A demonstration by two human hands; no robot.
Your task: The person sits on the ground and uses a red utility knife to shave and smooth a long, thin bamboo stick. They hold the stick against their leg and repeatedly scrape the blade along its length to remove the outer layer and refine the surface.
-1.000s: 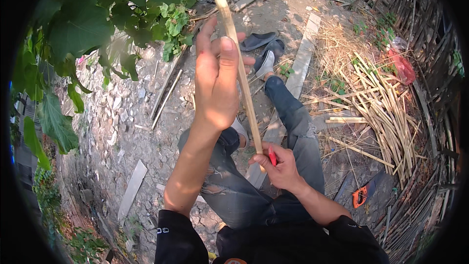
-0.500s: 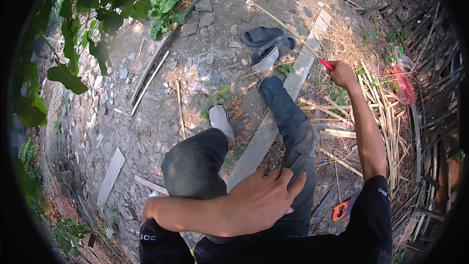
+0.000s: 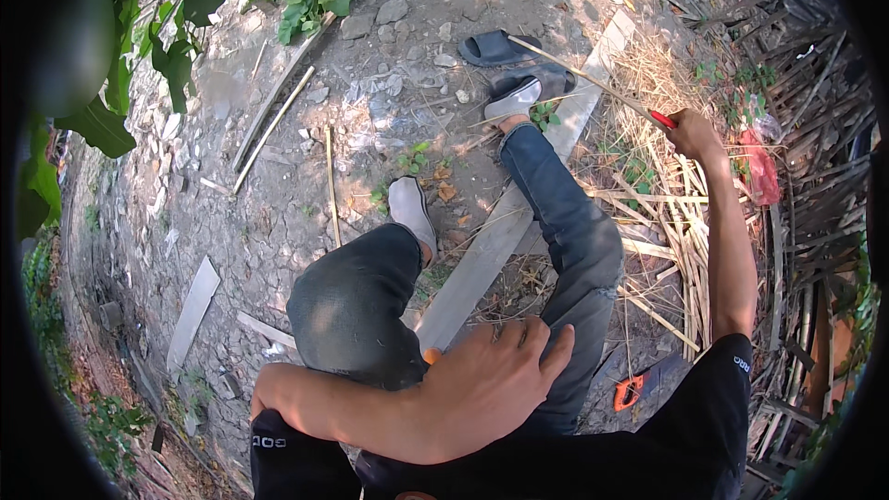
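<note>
Out to the right, my right hand [image 3: 696, 136] is closed round the near end of a long thin bamboo strip [image 3: 579, 74]. A red handle-like piece [image 3: 661, 118] sticks out of the same grip; its kind is not clear. The strip slants up to the left, its far end over the slippers [image 3: 500, 48]. Across my lap lies my left forearm. My left hand [image 3: 500, 384] is open and holds nothing, fingers slightly bent and resting beside my right thigh.
A grey plank [image 3: 477, 268] runs between my legs. Split bamboo strips [image 3: 690, 264] lie scattered on the right. A handsaw with an orange handle [image 3: 629, 393] lies by my right hip. Stones and wood pieces [image 3: 194, 313] lie left; leaves [image 3: 102, 130] hang at upper left.
My right hand has moved to the right with the strip, whose far end is now over the slippers. The view has shifted slightly. My left hand stays open on my lap.
</note>
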